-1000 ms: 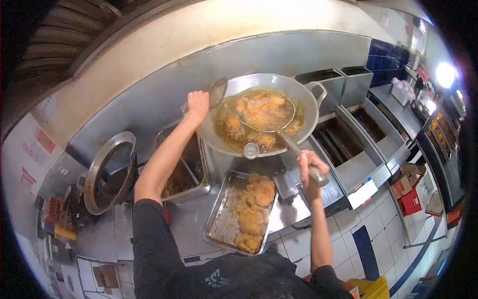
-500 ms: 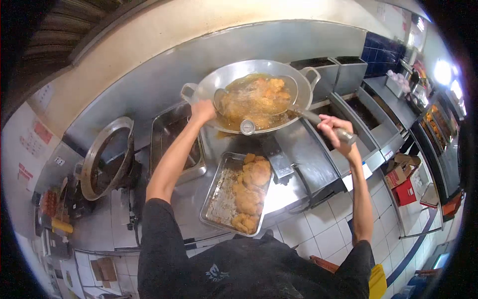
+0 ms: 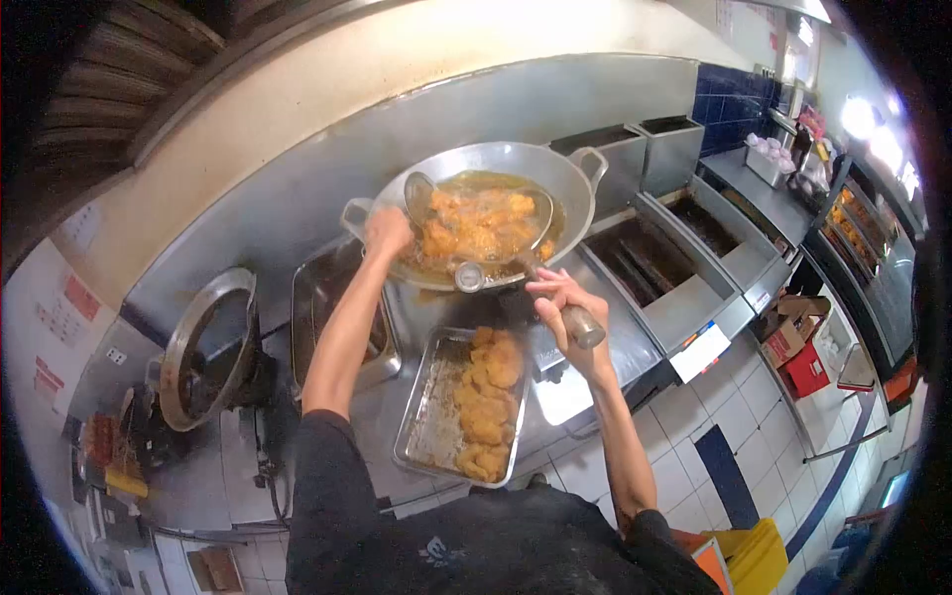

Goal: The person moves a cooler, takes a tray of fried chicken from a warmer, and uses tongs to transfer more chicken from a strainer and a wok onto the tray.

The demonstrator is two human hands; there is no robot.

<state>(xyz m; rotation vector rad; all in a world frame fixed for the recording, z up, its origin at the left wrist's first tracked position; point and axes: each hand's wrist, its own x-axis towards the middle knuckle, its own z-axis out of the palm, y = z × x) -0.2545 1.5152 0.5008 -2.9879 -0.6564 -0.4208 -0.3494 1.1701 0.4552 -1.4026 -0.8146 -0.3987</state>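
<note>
A wide metal wok [image 3: 382, 183] holds bubbling oil with golden fried chicken pieces [image 3: 481, 220]. My left hand [image 3: 388, 233] is closed by the wok's left rim, apparently around the handle of a ladle [image 3: 418, 196], whose round metal head shows just above the fist. In my right hand [image 3: 568, 309] is the thick handle of a large strainer [image 3: 548, 233]; its rim curves around the chicken in the oil. A dial thermometer [image 3: 469, 277] sits at the wok's near edge. Below lies a metal tray [image 3: 421, 416] with fried chicken pieces [image 3: 488, 402] along its right side.
Left of the wok is a deep metal pan [image 3: 387, 369], and farther left an empty-looking ring-shaped wok stand [image 3: 178, 367]. Fryer basins [image 3: 645, 258] line the right. A red box [image 3: 805, 369] sits on a low shelf, and a yellow cloth [image 3: 749, 555] shows at lower right.
My right hand has moved left and down toward me with the strainer handle, and the strainer has swung round in the wok. The chicken in the oil shows more plainly. The whole view has shifted.
</note>
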